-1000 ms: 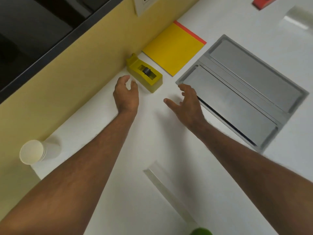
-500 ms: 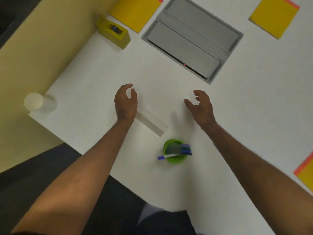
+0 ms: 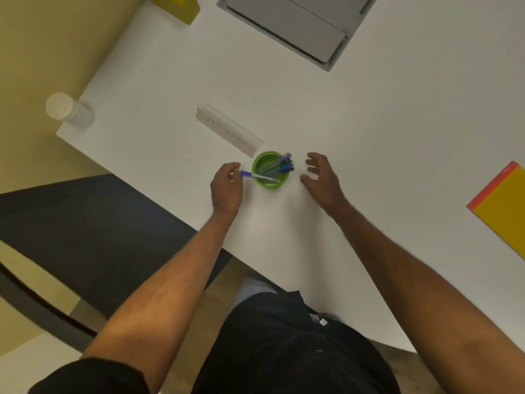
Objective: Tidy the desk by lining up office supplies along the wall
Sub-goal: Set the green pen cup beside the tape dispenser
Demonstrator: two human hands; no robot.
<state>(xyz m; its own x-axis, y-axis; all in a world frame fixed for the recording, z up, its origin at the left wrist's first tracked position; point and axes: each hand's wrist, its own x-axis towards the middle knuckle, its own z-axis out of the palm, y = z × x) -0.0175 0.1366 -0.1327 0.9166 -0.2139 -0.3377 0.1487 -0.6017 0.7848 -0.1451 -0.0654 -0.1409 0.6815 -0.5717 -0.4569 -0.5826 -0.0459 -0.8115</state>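
Note:
A green cup holding several purple and blue pens stands near the desk's front edge. One purple-capped pen leans out of the cup to the left. My left hand is curled at that pen's cap end, with fingertips pinching it. My right hand hovers just right of the cup, fingers spread and holding nothing. A clear ruler lies flat just behind the cup. A yellow tape dispenser sits against the yellow wall at the top edge.
A stack of white paper cups stands on the desk's left corner by the wall. A grey cable hatch is set in the desk at the top. A yellow notepad lies at the right edge. A dark chair sits lower left.
My view dropped toward the desk's front edge. Both hands pulled back from the tape dispenser to either side of the green cup, and my left hand closed on the pen sticking out.

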